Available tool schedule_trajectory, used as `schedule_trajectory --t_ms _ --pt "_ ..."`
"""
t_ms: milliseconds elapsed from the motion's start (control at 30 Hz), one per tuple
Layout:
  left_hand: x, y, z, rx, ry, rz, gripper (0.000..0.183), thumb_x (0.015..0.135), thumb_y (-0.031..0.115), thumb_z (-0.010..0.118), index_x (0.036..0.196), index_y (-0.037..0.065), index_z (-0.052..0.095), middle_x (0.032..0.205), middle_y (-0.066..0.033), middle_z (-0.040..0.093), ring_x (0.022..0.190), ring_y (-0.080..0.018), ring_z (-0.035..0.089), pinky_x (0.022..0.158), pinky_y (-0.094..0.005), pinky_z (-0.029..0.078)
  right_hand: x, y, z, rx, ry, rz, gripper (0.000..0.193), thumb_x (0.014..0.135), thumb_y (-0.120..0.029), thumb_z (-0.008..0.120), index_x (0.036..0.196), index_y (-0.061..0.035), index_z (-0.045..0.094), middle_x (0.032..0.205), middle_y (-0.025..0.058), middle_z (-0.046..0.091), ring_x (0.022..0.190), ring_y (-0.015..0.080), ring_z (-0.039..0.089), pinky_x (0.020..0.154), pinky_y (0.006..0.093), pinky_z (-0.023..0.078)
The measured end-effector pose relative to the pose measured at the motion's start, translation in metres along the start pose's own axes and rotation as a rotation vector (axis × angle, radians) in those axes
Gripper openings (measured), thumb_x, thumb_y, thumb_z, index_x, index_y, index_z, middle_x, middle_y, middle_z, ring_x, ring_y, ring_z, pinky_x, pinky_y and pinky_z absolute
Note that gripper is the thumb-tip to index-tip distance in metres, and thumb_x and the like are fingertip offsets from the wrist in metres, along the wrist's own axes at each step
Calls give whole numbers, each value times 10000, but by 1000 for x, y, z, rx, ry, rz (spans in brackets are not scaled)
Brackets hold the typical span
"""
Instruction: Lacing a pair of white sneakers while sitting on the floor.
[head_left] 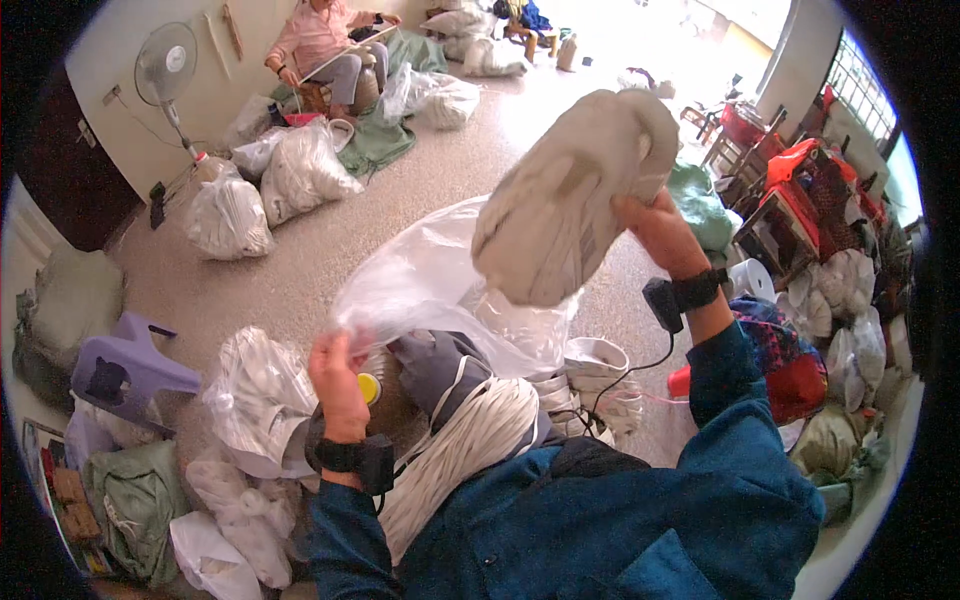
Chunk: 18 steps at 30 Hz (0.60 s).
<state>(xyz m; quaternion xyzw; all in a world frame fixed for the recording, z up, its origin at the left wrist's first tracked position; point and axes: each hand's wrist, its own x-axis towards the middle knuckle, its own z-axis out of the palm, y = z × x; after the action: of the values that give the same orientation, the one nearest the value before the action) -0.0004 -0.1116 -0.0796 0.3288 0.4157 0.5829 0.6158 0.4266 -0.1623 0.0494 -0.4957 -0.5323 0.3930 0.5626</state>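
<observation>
My right hand [662, 235] is raised and closed around the edge of an off-white shoe upper [570, 195], which is tilted and partly blurred. My left hand [340, 390] pinches the rim of a large clear plastic bag [405, 270]. The bag spreads out below the upper, its mouth facing my body. Across my lap lies a thick bundle of white shoelaces [465, 430]. Off-white shoe uppers [600, 365] stand on the floor beside my right knee. A yellow-capped container [370, 388] sits just right of my left hand, partly hidden.
At my left are a purple plastic stool [130, 370] and a plastic bag of white pieces [255, 395]. Full sacks [305, 175] and a standing fan [168, 70] line the far left wall, near a seated person [325, 45]. Chairs and bundles [800, 200] crowd the right side.
</observation>
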Motion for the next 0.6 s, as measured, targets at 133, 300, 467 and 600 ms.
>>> schedule_trajectory --t_ms 133,300,467,600 --pt "-24 -11 -9 707 -200 201 417 952 171 602 1299 -8 456 1162 -125 583 956 -167 604 840 -303 493 10 -17 29 484 -70 -35 385 963 -161 591 1311 -16 509 1237 101 622 1119 202 606 968 349 498" --pt "-73 45 -3 425 -107 346 615 929 267 659 1409 0 382 1326 -133 509 1116 -197 548 964 -300 427 27 31 108 1048 -339 244 375 1023 -242 477 1295 10 533 1244 157 632 1094 251 641 1025 401 490" --pt "-122 84 -22 438 -256 408 764 908 257 687 1495 6 266 1478 -154 363 1284 -225 445 1059 -348 380 6 85 239 1093 -671 576 382 1004 -245 524 1293 3 543 1255 130 637 1124 221 632 1040 381 466" --pt "-119 80 -65 618 -202 231 724 906 227 684 1469 -12 297 1420 -147 432 1250 -230 475 1037 -358 405 11 166 310 1021 -720 798 410 981 -285 561 1276 1 557 1229 130 653 1089 223 650 991 381 496"
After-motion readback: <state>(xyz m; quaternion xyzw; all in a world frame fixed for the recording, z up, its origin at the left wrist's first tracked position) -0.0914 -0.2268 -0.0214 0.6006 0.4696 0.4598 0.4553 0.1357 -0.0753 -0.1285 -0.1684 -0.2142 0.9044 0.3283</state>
